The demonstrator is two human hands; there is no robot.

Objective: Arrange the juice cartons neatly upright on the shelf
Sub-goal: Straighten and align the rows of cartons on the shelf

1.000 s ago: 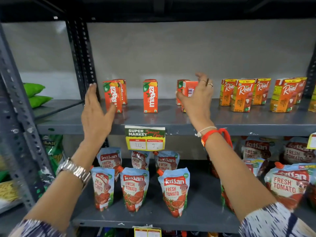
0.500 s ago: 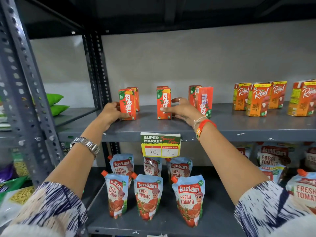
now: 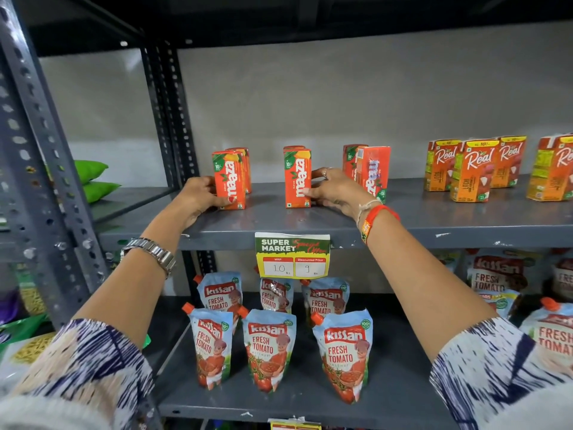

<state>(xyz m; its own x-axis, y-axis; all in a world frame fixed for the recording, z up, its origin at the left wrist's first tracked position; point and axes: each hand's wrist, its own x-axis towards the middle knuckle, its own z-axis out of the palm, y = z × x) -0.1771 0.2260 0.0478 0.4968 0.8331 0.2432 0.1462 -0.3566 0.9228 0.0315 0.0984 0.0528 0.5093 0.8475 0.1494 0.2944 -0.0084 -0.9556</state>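
Head view: two hands hold juice boxes on the gray shelf [image 3: 310,223].
Left hand [image 3: 200,197] grips the left Maaza box [image 3: 230,180]. Right hand [image 3: 336,193] grips the middle Maaza box [image 3: 297,178]. Both boxes stand upright, well apart. More boxes stand behind them.

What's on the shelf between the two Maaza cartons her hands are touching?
Nothing: in the head view, only bare grey shelf separates the left Maaza carton from the middle Maaza carton.
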